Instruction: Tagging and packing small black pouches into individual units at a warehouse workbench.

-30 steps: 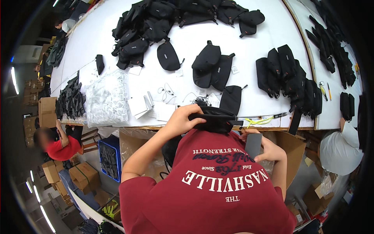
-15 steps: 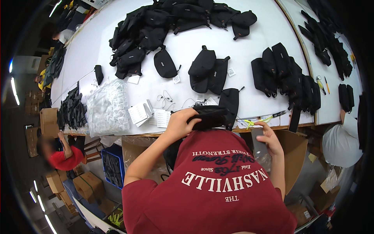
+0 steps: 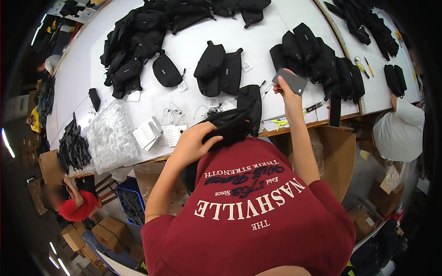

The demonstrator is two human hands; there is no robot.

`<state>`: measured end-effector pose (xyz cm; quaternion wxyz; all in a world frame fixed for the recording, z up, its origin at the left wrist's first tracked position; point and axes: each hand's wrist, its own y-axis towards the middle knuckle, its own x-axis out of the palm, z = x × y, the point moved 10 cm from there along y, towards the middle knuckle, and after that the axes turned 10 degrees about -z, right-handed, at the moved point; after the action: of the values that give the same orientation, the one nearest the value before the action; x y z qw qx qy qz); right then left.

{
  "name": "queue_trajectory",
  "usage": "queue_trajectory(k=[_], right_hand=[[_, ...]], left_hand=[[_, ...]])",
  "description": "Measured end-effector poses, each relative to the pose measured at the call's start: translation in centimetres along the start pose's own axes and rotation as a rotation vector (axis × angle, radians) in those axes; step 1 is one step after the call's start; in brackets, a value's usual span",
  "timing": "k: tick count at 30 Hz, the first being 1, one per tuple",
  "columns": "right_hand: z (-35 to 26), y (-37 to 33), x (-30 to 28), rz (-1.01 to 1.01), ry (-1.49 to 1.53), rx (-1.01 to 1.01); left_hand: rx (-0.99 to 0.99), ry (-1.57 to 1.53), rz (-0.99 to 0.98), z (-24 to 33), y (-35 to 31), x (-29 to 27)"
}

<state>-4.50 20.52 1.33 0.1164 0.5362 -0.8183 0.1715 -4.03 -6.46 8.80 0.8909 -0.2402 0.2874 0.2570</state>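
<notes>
Against the table's front edge, my left hand [image 3: 195, 140] is closed on a black fabric pouch [image 3: 235, 124], fingers tucked at its opening. My right hand [image 3: 289, 89] is raised over the table, pinching a flat dark grey card-like piece [image 3: 293, 83]. Just beyond the held pouch lies another black pouch [image 3: 251, 101]. Two more black pouches [image 3: 217, 71] rest farther back, a white tag beside them. A row of black pouches [image 3: 317, 57] sits right behind the grey piece. What is inside the held pouch is hidden.
A large heap of black pouches [image 3: 138, 39] covers the far left. Clear plastic bags [image 3: 113, 135], white leaflets [image 3: 148, 133] and loose black cords [image 3: 173, 114] lie left. Yellow-green snips [image 3: 279, 123] lie by the front edge. A co-worker in red [image 3: 77, 201] is at left, another in grey [image 3: 398, 131] at right.
My right hand has lifted the grey piece from beside the table edge up and forward over the table. My left hand has shifted slightly left with the pouch, whose opening now sags wider.
</notes>
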Motion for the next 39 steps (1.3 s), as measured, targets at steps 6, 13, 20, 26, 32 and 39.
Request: queue_trajectory(k=[6, 13, 20, 26, 32, 39], right_hand=[[5.7, 0.8, -2.6, 0.165, 0.275, 0.197], [9.6, 0.2, 0.9, 0.069, 0.145, 0.444], [-0.5, -0.7, 7.6, -0.539, -0.863, 0.075], [2.0, -5.3, 13.6, -1.16, -1.438, -0.125], [2.0, -5.5, 12.3, -1.258, -1.422, 0.083], [1.8, -4.1, 12.1, -1.138, -1.358, -0.026]], left_hand=[[-0.016, -0.006, 0.01, 0.7, 0.0, -0.2], [0.082, 0.063, -0.015, 2.2, 0.9, 0.0], [0.059, 0.184, -0.006, 0.4, 2.0, -0.4], [0.442, 0.288, 0.078, 3.2, 3.4, 0.8], [0.177, -0.6, 0.263, -8.8, 7.1, -0.4], [-0.37, 0.386, 0.81, -24.5, 7.1, -2.3]])
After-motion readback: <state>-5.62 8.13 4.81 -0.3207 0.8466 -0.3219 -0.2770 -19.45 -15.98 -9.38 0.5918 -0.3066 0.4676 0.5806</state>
